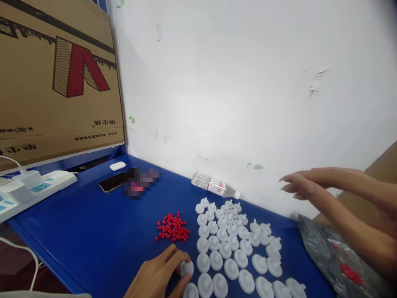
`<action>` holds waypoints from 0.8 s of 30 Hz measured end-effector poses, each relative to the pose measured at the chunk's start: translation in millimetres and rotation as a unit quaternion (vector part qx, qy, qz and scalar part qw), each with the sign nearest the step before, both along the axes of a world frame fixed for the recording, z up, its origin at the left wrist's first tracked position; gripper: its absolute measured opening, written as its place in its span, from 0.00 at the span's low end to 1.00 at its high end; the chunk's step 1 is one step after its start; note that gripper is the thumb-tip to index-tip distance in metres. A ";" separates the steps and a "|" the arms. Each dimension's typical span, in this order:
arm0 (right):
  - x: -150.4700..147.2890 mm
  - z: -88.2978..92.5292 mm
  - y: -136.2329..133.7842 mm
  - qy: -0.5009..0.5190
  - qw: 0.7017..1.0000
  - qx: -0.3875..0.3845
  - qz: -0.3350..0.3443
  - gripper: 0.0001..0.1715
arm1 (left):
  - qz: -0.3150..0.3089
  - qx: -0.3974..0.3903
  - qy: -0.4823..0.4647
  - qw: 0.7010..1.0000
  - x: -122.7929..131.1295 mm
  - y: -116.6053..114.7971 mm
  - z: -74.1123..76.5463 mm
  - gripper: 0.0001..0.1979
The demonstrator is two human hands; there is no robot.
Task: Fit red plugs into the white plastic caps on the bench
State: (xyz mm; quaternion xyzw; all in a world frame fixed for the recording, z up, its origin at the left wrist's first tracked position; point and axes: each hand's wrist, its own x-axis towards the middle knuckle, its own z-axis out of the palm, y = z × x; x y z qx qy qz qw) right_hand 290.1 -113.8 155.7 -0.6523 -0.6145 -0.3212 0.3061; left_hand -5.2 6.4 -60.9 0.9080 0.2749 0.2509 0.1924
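My left hand [158, 273] is at the bottom of the view, its fingers closed round a white plastic cap [187, 268] at the near left corner of the rows. Several white caps [231, 244] stand in rows on the blue table [102, 236]. A small heap of red pellets [173, 227] lies just left of the rows, a little beyond my left hand. My right hand [338, 207] hovers above the table at the right, fingers stretched out and pointing left, holding nothing. Below it lies a grey plastic bag [331, 252] with red pellets inside.
A clear water bottle [214, 186] lies against the white wall. A phone [112, 182], a white earbud case [117, 166] and a blurred object sit at the back left. A white power strip [34, 188] and a big cardboard box [58, 74] stand at the left.
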 end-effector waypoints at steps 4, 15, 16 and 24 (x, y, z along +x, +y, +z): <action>0.4 0.0 1.5 -0.022 0.999 -0.004 0.029 0.13 | -0.005 -0.040 -0.036 0.999 8.3 1.6 4.4 0.10; -58.5 -53.8 78.0 0.034 0.956 -0.212 0.202 0.32 | 0.068 -0.303 -0.390 0.867 52.6 39.0 93.3 0.19; -60.7 -60.0 84.2 0.042 0.955 -0.209 0.206 0.31 | 0.065 -0.304 -0.411 0.857 59.2 41.7 99.5 0.19; -49.9 -62.5 99.0 0.168 0.970 -0.070 0.160 0.23 | 0.019 -0.323 -0.482 0.814 109.0 55.6 141.1 0.15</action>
